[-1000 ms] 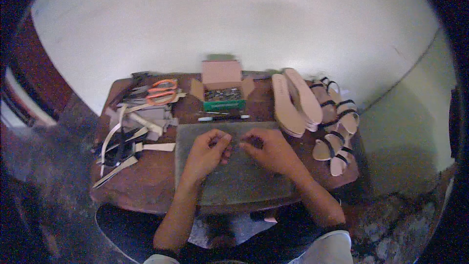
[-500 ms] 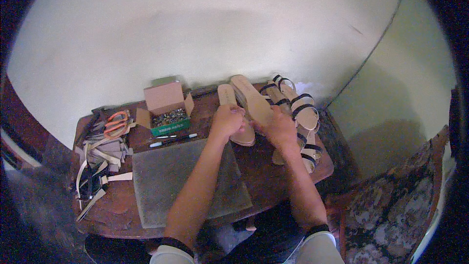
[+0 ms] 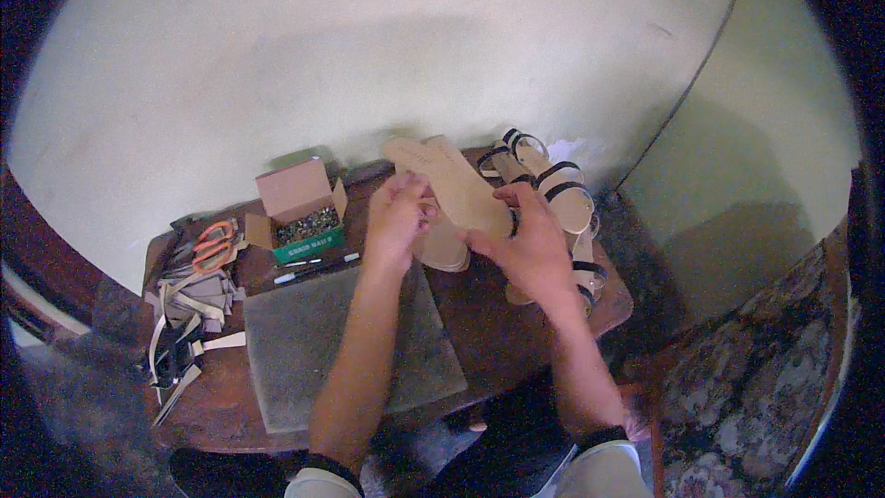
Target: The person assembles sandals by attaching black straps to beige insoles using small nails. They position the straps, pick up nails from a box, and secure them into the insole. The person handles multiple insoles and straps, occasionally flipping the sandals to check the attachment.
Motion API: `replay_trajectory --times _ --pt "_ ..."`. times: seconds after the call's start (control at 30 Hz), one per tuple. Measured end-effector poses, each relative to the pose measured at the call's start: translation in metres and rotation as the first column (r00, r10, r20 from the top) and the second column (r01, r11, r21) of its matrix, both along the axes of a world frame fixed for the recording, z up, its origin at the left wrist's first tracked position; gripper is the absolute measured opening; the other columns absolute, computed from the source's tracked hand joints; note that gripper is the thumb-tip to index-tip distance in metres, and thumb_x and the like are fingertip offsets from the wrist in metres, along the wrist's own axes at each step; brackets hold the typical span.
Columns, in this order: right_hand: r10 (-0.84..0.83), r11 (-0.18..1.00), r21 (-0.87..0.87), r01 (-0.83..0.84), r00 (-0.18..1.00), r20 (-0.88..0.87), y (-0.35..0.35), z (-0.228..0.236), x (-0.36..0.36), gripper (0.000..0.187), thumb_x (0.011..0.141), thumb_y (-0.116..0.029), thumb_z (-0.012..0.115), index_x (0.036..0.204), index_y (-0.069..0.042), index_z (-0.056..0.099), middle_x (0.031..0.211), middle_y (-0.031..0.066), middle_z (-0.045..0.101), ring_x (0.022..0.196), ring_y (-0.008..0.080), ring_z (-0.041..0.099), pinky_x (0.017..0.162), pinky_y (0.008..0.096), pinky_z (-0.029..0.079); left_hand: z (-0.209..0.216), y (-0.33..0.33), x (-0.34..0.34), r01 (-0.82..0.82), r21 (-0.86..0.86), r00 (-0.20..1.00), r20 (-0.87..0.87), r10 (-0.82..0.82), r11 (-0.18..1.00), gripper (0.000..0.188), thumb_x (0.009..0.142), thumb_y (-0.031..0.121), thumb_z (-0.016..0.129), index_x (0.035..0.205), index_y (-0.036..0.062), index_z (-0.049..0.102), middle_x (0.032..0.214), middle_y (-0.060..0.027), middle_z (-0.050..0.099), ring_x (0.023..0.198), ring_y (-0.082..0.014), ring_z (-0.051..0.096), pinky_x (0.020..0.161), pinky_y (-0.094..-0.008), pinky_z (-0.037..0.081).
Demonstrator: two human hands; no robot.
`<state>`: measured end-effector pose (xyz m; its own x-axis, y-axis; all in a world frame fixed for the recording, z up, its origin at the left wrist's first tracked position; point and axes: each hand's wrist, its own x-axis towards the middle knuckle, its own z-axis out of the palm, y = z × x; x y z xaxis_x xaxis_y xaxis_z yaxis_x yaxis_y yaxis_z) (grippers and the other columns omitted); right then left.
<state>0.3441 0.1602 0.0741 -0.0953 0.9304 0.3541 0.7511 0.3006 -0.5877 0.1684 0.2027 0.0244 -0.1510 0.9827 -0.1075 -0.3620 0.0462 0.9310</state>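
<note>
Both my hands grip one tan insole (image 3: 459, 186): left hand (image 3: 398, 218) at its side, right hand (image 3: 527, 242) underneath. Open box (image 3: 297, 206) nearby holds small metal tacks (image 3: 308, 225).

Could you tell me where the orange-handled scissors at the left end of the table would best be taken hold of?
Probably by the orange handle loops: the orange-handled scissors lie flat on the table, loops uppermost and unobstructed. Come from above, since strap offcuts crowd the near side and the open cardboard box stands to their right.
</note>
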Motion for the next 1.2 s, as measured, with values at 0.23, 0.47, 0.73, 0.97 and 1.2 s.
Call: replay_trajectory --times 0.23,0.47,0.73,0.97,1.2 --pt "0.502 0.865 -0.015 -0.502 0.865 -0.008 -0.04 0.028 -0.01 0.07 0.06 -0.027 0.085 0.118 -0.007 0.053 0.108 0.0127 0.056 0.099 0.0264 0.056 0.085 0.0348 0.046 0.021 -0.101 -0.081 -0.236 0.027 0.967 0.102 0.232 0.971 0.024 0.088 0.021 0.06 0.107 0.0075 0.055 0.085 -0.0008 0.062 0.065 -0.0098 0.057 0.052 -0.0221 0.044" --pt "0.738 0.639 -0.412 -0.65 0.669 0.088 -0.066 0.008 -0.055 0.062 0.063 -0.027 0.082 0.12 -0.019 0.059 0.114 0.0127 0.049 0.106 0.032 0.052 0.092 0.0395 0.045 -0.009 -0.203 -0.155 -0.262 -0.19 0.953 -0.205 0.223 0.946 0.024 0.088 0.024 0.063 0.103 0.0057 0.059 0.083 -0.002 0.062 0.062 -0.0094 0.055 0.053 -0.0235 0.044" --pt "0.795 0.553 -0.551 -0.625 0.594 0.125 -0.072 -0.021 -0.087 0.061 0.064 -0.022 0.08 0.121 -0.02 0.059 0.12 0.0133 0.047 0.109 0.0333 0.053 0.093 0.039 0.047 -0.035 -0.25 -0.204 -0.241 -0.102 0.677 -0.73 0.092 0.965 0.031 0.086 0.029 0.064 0.097 0.0002 0.062 0.082 -0.0107 0.065 0.068 -0.0163 0.06 0.061 -0.0296 0.048" --pt "0.779 0.593 -0.565 -0.573 0.587 0.223 -0.079 -0.032 -0.094 0.059 0.063 -0.018 0.08 0.118 -0.02 0.059 0.124 0.0125 0.046 0.11 0.033 0.053 0.091 0.0393 0.048 -0.03 -0.259 -0.193 -0.207 -0.192 0.38 -0.919 -0.101 0.959 0.041 0.084 0.04 0.061 0.081 -0.0002 0.063 0.069 -0.0189 0.064 0.066 -0.0379 0.064 0.064 -0.0467 0.051" --pt "0.731 0.665 -0.514 -0.542 0.613 0.299 -0.089 -0.031 -0.113 0.048 0.065 -0.021 0.079 0.11 -0.014 0.064 0.119 0.012 0.05 0.102 0.0313 0.057 0.084 0.0377 0.05 -0.04 -0.265 -0.203 -0.184 -0.133 0.332 -0.941 -0.066 0.974 0.045 0.082 0.047 0.061 0.075 0.0021 0.064 0.067 -0.0185 0.064 0.067 -0.0378 0.064 0.066 -0.0485 0.051"
